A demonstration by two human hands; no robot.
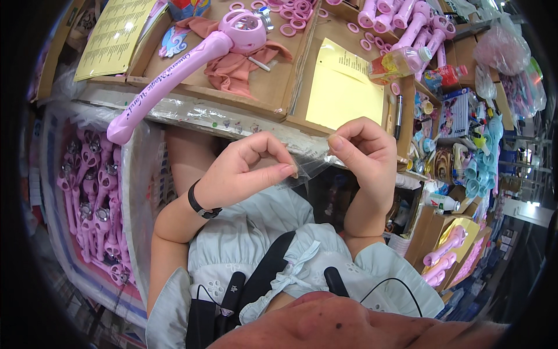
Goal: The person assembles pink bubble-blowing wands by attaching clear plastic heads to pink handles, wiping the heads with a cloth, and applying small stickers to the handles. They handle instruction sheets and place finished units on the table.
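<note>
Both the left hand (247, 171) and right hand (363, 154) pinch a clear plastic sleeve (308, 171) between them, unfilled yet, while the pink wand (174, 72) lies unbagged on the desk (267, 87).

Long pink toy wand (174, 70) lying across a cardboard tray (273, 87) far left, pink cloth (232, 70) under it, yellow paper sheet (343, 87) at centre, pink rings (293, 14) far back, bottle (398, 61) to the right, box of pink wands (93, 198) near left

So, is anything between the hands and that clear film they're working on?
Nothing visible. The left hand and right hand both pinch the clear film directly between their fingertips, above the lap and short of the table edge.
</note>
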